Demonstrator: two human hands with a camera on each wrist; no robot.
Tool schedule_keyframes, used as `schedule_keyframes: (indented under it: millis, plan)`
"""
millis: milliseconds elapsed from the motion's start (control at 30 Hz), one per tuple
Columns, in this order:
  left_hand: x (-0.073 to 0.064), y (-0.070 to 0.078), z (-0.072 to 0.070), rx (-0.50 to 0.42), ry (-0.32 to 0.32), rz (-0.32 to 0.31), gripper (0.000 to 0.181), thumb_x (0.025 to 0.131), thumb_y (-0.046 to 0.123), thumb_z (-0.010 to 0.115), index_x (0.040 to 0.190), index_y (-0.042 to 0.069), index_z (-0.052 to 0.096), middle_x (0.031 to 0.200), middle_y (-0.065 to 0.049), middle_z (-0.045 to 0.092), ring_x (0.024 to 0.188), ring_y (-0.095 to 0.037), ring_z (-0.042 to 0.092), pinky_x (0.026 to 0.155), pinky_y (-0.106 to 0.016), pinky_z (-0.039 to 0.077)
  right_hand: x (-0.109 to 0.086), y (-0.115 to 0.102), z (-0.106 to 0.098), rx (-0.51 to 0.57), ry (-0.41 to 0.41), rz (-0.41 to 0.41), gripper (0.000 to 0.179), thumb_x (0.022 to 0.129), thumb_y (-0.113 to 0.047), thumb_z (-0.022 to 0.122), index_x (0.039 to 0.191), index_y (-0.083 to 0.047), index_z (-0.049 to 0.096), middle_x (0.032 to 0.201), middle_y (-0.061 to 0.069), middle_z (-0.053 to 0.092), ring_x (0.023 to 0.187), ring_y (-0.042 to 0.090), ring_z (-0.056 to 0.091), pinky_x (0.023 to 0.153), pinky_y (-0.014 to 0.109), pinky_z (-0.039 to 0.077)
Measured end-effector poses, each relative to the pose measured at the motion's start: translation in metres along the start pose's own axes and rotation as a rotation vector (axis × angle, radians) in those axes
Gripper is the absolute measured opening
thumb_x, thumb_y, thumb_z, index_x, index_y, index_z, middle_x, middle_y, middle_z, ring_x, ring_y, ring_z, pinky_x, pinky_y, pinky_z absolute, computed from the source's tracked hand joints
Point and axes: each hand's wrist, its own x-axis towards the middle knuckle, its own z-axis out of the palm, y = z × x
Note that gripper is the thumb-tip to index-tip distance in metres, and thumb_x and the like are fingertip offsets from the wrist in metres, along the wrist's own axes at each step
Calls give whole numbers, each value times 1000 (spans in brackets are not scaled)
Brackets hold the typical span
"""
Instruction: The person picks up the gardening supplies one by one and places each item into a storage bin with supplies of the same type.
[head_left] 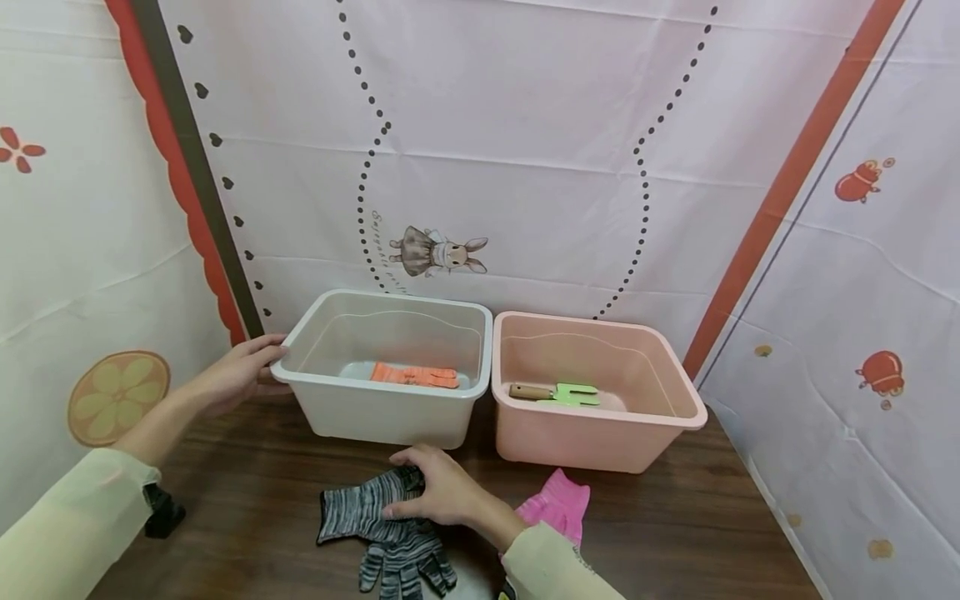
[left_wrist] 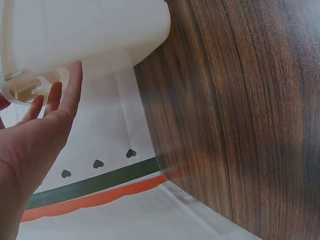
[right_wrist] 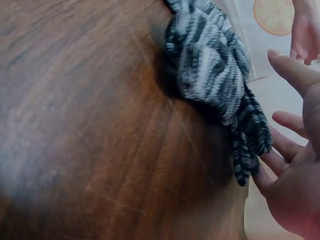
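Observation:
My left hand (head_left: 236, 375) holds the left side of a whitish plastic bin (head_left: 382, 417) at its rim. In the left wrist view several fingers (left_wrist: 75, 90) reach below the rim along the outer wall. My right hand (head_left: 442, 487) hovers low over a pair of grey-and-black knitted gloves (head_left: 352, 512), its thumb and fingers spread apart. In the right wrist view its lower fingers overlap the dark glove fingertips (right_wrist: 242, 165), and the thumb stands away from them. An orange glove (head_left: 416, 375) lies inside the whitish bin.
Right of the whitish bin stands a pink bin (head_left: 570, 442) holding a green garden fork (head_left: 573, 394) with a wooden handle. A pink glove (head_left: 558, 504) lies in front of it, partly behind my right forearm. Printed cloth (head_left: 517, 183) walls surround the brown wooden table (head_left: 697, 517).

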Motion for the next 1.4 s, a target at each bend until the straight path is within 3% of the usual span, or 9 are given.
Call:
schedule_keyframes:
  millis: [233, 433, 667, 1000, 1200, 1400]
  plan:
    - [0, -2, 1, 34, -2, 31, 65, 117, 37, 41, 163, -3, 22, 156, -34, 33, 108, -12, 68, 99, -57, 58, 1, 2, 5, -61, -19, 10, 69, 86, -54, 86, 141, -18, 65, 136, -9, 60, 130, 9, 50, 113, 31, 46]
    - [-1, 0, 1, 29, -9, 18, 65, 117, 37, 40, 164, -4, 20, 156, -36, 33, 107, -12, 69, 99, -57, 59, 2, 0, 8, -99, -21, -22, 63, 87, -50, 87, 138, -17, 67, 137, -8, 61, 131, 11, 51, 112, 31, 46]
    - [-6, 3, 0, 36, -31, 33, 63, 117, 37, 39, 163, -3, 23, 152, -36, 37, 109, -14, 71, 98, -55, 59, 3, -2, 10, -124, -40, 8, 59, 88, -48, 86, 137, -20, 69, 138, -7, 59, 133, 13, 50, 111, 36, 48]
    - [-5, 0, 1, 27, -36, 42, 62, 117, 37, 40, 162, -3, 24, 145, -28, 46, 109, -15, 71, 97, -53, 61, 4, 1, 13, -140, -43, 19, 47, 91, -44, 85, 132, -24, 73, 126, -12, 60, 126, 10, 51, 107, 33, 49]
    - [-3, -1, 1, 23, -33, 31, 63, 117, 39, 41, 162, -1, 26, 151, -34, 38, 110, -16, 71, 98, -54, 60, 5, 3, 12, -112, -18, 17, 35, 93, -36, 84, 124, -23, 75, 119, -12, 62, 119, 7, 54, 102, 29, 51]
    - [-4, 0, 1, 17, -34, 23, 65, 116, 41, 41, 163, -1, 24, 154, -36, 35, 110, -15, 70, 99, -55, 59, 8, 6, 12, -130, 10, -38, 25, 94, -30, 83, 117, -21, 76, 112, -12, 64, 112, 6, 56, 98, 26, 51]
